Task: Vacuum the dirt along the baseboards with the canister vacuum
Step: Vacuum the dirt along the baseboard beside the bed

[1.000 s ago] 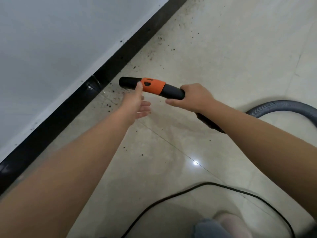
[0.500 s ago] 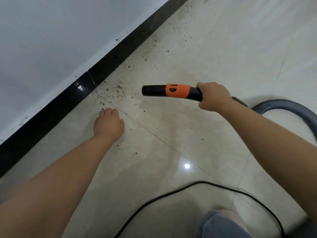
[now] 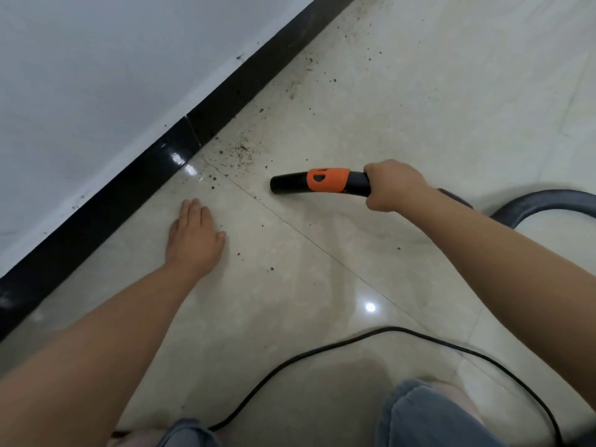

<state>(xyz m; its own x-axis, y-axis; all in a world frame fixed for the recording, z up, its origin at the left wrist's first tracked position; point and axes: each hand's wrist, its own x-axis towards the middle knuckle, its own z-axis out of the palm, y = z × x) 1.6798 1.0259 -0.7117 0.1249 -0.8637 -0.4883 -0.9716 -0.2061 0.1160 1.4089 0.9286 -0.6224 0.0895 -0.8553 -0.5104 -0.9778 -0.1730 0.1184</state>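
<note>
Baseboard black, runs left-near to far-centre under white wall. Left hand flat on floor, fingers straight, holding nothing. Dirt scattered at baseboard, far of hand. Nozzle just right of dirt, pointing left. Right hand wraps nozzle grip; hose behind. Risk: nozzle passing high leaves grit; cord near knee may snag.

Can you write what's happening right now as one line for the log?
right hand: grips vacuum nozzle | left hand: flat on floor | dirt: by baseboard, not yet vacuumed
</note>
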